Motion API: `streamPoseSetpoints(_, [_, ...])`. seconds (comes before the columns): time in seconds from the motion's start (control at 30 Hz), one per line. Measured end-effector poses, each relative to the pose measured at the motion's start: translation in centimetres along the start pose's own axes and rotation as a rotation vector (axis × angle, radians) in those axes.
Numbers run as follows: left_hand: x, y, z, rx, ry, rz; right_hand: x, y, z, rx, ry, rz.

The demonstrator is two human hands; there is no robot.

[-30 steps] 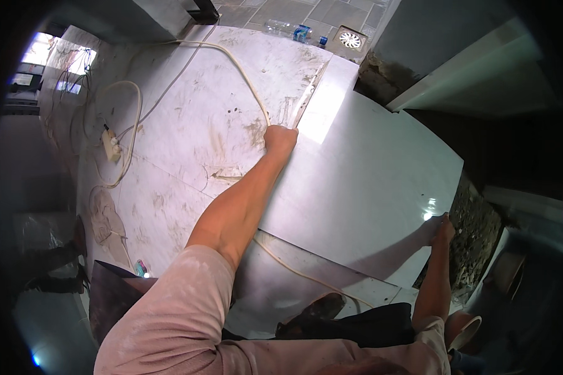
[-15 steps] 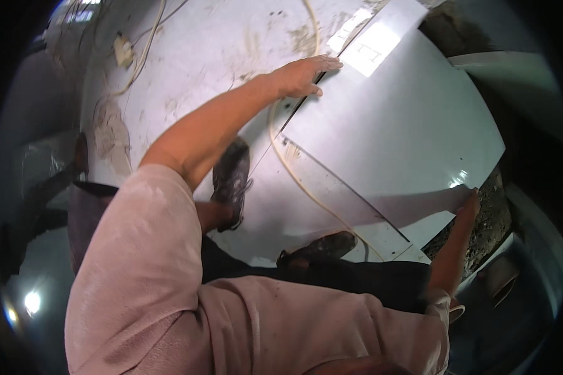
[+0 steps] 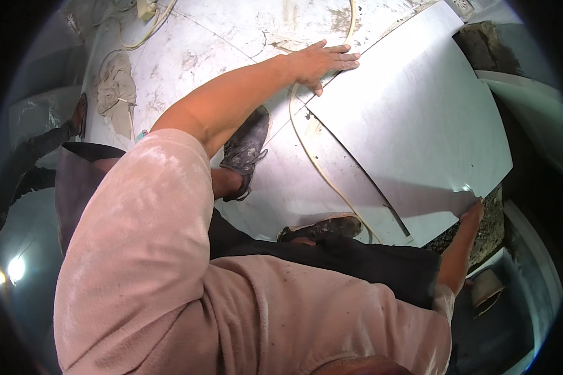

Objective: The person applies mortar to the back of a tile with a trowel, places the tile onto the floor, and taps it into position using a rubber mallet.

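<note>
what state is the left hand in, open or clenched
Open: the left hand shows its back, fingers extended and thumb apart, at the edge of the pale slab.

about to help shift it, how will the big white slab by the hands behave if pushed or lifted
The white slab is probably stiff, as it shows no sag. It is likely heavy and awkward, being broad enough that the left hand and right hand sit far apart. Its smooth, shiny face may be slippery.
</note>
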State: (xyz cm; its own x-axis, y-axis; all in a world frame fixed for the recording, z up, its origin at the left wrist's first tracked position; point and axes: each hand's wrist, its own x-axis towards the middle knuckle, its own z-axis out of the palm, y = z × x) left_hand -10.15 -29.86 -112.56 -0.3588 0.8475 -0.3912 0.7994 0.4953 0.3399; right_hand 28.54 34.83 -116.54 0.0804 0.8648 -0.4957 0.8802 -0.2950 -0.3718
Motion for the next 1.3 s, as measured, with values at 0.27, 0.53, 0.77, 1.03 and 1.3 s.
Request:
streamPoseSetpoints(0.27, [-1.1,0.3,0.4,0.032,-0.001,-0.06,-9.2,-1.7,2.8,0.122,0.057,-0.104])
streamPoseSetpoints(0.53, [-1.4,1.6,-1.5,0.129,-0.038,-0.077,-13.0,-2.5,4.9,-0.988,0.13,-0.376])
streamPoseSetpoints(0.77, [0.3,3.6,-2.7,0.194,-0.102,-0.074,-26.7,-13.9,14.3,-0.534,0.16,-1.737])
streamPoseSetpoints(1.03, [-1.0,2.4,-3.7,0.122,-0.069,-0.06,-38.4,-25.4,29.2,-0.454,0.124,-1.509])
streamPoseSetpoints(1.3, [7.6,1.1,-7.0,0.07,-0.066,0.146,-34.2,-21.7,33.2,-0.418,-0.034,-1.284])
